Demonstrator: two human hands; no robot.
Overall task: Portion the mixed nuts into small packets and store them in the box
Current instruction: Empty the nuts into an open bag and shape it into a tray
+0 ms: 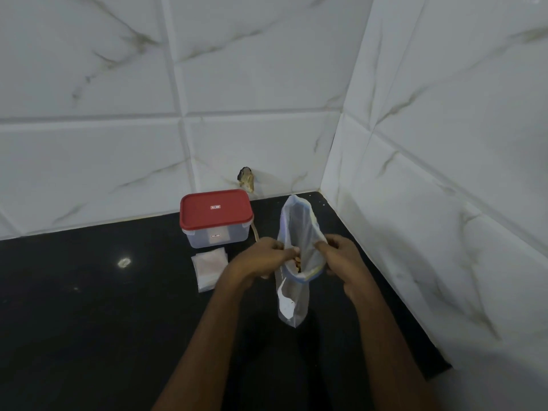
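Both hands hold a clear zip bag (296,226) over the black desk (89,307): the left hand (261,258) pinches one side of its rim, the right hand (341,256) the other, with the mouth spread open between them. A few nuts (297,262) show inside by the left fingers. Beyond the left hand stands a clear box (216,235) with its red lid (215,210) on, and just beside that hand lies a stack of small packets (209,266)

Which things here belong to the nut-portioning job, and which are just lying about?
Job: zip bag of nuts, held open by left hand and right hand; small packets, stacked; red-lidded box, shut.
Lying about: beige strip behind the box; hole in the wall tile.
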